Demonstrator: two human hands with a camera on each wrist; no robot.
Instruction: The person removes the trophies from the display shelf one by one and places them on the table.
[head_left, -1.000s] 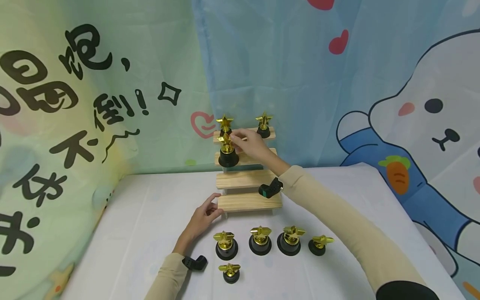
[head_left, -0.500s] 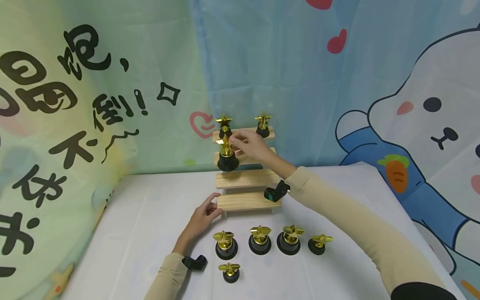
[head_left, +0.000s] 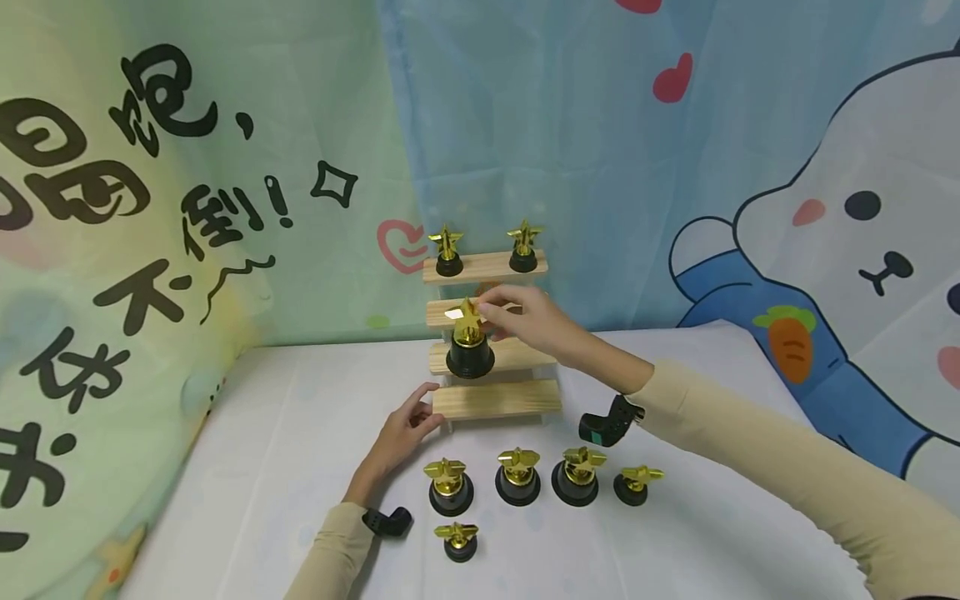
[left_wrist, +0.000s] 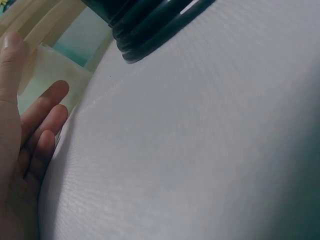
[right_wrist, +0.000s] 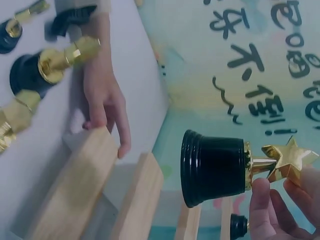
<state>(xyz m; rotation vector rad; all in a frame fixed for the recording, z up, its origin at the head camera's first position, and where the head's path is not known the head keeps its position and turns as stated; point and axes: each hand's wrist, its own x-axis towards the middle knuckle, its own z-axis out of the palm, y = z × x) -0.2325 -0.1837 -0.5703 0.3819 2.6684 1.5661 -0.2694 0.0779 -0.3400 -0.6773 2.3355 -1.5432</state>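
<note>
Beside the stepped wooden display stand [head_left: 495,401], my left hand [head_left: 401,437] holds the left end of its lowest step, thumb at the front edge and index finger toward the back. The other left fingers [left_wrist: 47,112] curl loosely above the cloth. My right hand [head_left: 536,321] pinches a gold star trophy [right_wrist: 215,167] by its star, with the black base hanging upright in front of the stand's lower middle steps. Two smaller star trophies, a left one [head_left: 448,262] and a right one [head_left: 523,260], stand on the top step.
Several trophies stand on the white tablecloth [head_left: 285,433] in front of the stand, including a large one [head_left: 517,487] and a small one [head_left: 632,492]. Nearest the front is another small trophy [head_left: 460,547]. A printed cloth backdrop [head_left: 600,167] hangs behind.
My right hand has brought the large trophy down and toward me, from the upper steps to the lower middle ones. My left hand stays at the lowest step.
</note>
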